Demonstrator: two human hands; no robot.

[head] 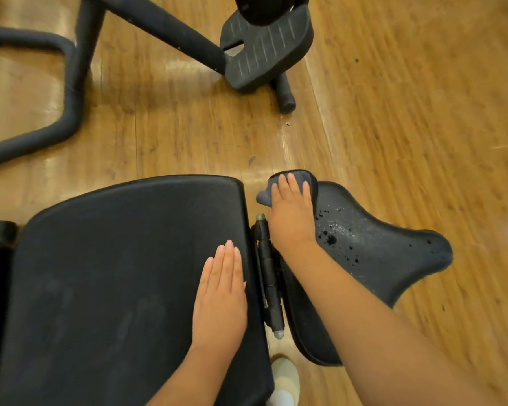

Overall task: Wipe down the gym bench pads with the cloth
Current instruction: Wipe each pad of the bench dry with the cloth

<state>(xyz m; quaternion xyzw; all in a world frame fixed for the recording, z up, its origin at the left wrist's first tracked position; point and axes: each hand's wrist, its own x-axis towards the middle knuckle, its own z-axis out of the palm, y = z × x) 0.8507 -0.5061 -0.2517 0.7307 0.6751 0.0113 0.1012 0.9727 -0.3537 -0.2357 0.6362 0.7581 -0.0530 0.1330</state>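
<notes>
1. Two black bench pads were in view: a large pad (123,273) on the left and a smaller flared seat pad (373,244) on the right.
2. A narrow gap separated the two pads. A black hinge bar (269,273) ran along this gap, its long axis pointing away from the person.
3. The large pad's right edge lay just beside the hinge bar. Its far edge was rounded and gave onto open wooden floor (408,98).
4. The seat pad widened towards the right. Open floor lay beyond its far and right edges.
5. One grey cloth (288,178) lay on the far left corner of the seat pad, overhanging the pad's edge there.
6. The right hand (291,212) rested on the cloth, fingers straight and pointing away from the person, pressing it flat and not gripping it.
7. The left hand (220,294) lay palm down on the large pad near its right edge, fingers straight and together, holding nothing.
8. Wet droplets (335,232) were scattered over the middle of the seat pad, just to the right of the right hand.
9. One pale shoe (285,379) stood on the floor below the gap.
10. Beyond the pads, well apart from them, stood a black machine base (264,51) and a bent padded bar (68,92).
</notes>
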